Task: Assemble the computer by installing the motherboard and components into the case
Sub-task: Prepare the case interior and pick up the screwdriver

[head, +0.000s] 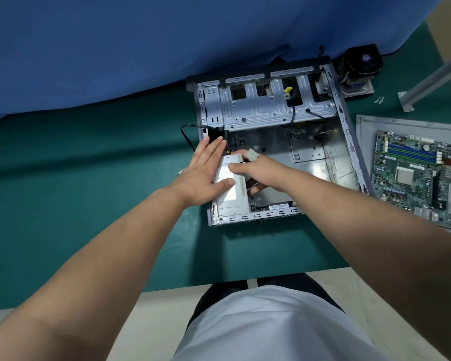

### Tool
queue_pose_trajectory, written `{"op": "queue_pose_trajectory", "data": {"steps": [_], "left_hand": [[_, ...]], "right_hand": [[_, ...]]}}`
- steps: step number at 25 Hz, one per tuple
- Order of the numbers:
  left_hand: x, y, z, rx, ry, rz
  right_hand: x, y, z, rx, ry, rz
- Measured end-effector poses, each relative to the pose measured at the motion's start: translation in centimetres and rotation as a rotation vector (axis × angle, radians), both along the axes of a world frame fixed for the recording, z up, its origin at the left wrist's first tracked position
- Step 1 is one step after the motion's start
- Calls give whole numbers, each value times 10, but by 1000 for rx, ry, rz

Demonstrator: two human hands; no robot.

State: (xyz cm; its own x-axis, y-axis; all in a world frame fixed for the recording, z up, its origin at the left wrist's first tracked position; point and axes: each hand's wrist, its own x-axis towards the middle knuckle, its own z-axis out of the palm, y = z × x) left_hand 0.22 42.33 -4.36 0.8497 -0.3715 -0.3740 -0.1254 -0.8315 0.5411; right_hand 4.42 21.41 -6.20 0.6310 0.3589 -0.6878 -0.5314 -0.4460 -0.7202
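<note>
Right hand [261, 173] grip partly hidden.

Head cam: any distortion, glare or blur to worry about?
Head view: strong wide-angle bending, table edge and forearms curve; bright glare on the power supply label under the left hand; case and motherboard reasonably sharp; soft shadow bands across the green mat.

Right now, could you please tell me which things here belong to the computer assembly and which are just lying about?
For the job:
case
power supply
white connector
motherboard
cooler fan
screws
left hand
right hand

Lying about:
metal bracket
blue cloth
</note>
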Motion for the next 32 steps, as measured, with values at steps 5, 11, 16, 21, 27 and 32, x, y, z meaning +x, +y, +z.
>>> {"op": "queue_pose_trajectory", "data": {"steps": [5,11,16,21,27,32], "left_hand": [[1,0,-6,-35,3,53],[1,0,-7,-28,3,54],[1,-2,-3,3,11,52],[2,-5,0,31,19,52],[-20,-10,7,212,-88,-140],[-38,-8,19,381,5,-310]], "right_hand": [[4,6,-10,-112,86,89],[3,4,-20,-21,60,27],[4,4,-7,12,37,30],[-10,7,1,-60,-19,-12],[-24,-3,17,-102,-90,-72],[-46,-39,37,-448,-417,292]]}}
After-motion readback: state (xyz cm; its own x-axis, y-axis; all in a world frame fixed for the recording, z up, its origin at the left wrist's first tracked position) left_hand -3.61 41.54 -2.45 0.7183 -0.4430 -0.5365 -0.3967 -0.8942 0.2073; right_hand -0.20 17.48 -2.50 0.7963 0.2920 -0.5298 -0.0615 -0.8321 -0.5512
